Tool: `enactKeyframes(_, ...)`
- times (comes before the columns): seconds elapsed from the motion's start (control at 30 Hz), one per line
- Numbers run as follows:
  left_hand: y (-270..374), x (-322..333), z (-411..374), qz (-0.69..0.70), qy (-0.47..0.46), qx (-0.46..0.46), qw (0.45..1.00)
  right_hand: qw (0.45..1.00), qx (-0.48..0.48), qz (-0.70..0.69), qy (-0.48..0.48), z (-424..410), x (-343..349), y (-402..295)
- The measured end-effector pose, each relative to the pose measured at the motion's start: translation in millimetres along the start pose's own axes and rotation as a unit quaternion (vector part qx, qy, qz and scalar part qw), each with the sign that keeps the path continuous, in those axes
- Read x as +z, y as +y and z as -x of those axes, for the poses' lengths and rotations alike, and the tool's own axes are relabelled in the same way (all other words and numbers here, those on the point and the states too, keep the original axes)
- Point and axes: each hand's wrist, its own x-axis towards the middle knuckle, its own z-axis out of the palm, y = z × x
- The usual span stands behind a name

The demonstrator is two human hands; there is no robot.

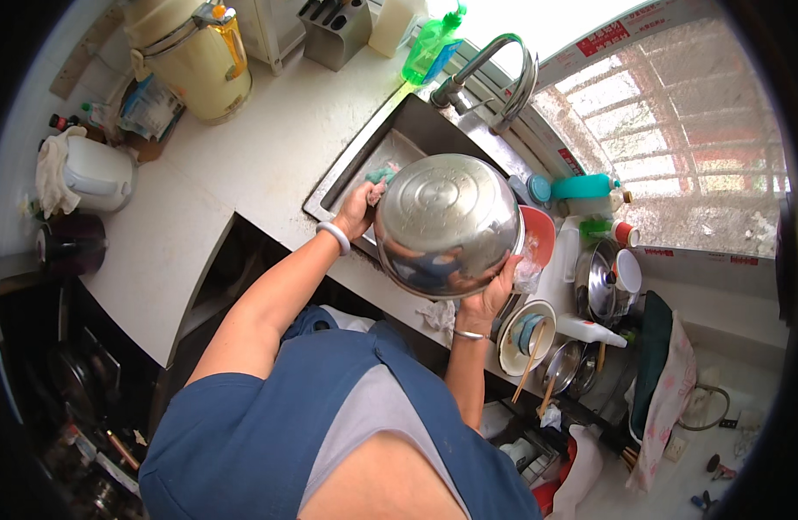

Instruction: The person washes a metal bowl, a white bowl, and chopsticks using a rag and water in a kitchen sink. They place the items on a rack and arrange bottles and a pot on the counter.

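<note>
A large stainless steel basin point(448, 221), its wet underside facing up, is tilted over the sink point(334, 188). My left hand point(357, 209) is closed on a pink and green cloth point(381, 177) at the basin's left edge. With its fingers on the rim, my right hand point(495, 289) holds the basin at the lower right. The basin covers much of the sink. Behind it rises the curved metal faucet point(490, 65). A red plastic bowl point(539, 237) with a clear plastic bag stands just right of the basin.
Green dish soap point(435, 49) and a knife block point(336, 32) stand behind the sink. On the right are an enamel bowl point(506, 351) with a smaller bowl and chopsticks, a white bottle point(584, 329) and a glass lid point(597, 279). A cream bucket point(191, 71) and white kettle point(100, 172) are at left.
</note>
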Motion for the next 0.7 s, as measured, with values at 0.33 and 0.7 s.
enactKeyframes(0.33,-51,66,103,-0.505,0.075,0.363,0.779,0.997,-0.048,0.018,0.053,-38,22,11)
enactKeyframes(0.7,21,159,41,-0.623,-0.085,0.479,0.613,0.966,-0.155,0.205,0.012,-9,52,45)
